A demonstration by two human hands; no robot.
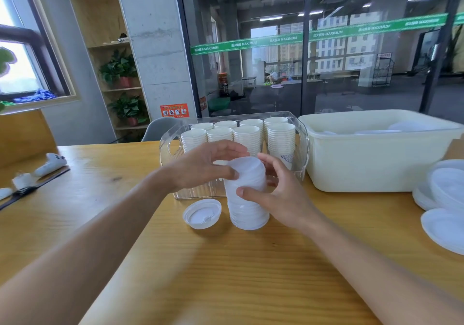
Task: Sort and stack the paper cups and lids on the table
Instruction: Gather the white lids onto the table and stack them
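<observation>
Head view: a tall stack of lids [247, 194] stands mid-bench [125, 224], with the left hand [203, 166] and right hand [278, 194] each in a curled grip round it. 1 loose lid [202, 213] lies just left; 8 cup stacks [247, 136] fill the clear bin [302, 148] behind.

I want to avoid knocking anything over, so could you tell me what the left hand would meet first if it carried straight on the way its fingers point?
Probably the stack of lids: the left hand already touches its top.
</observation>
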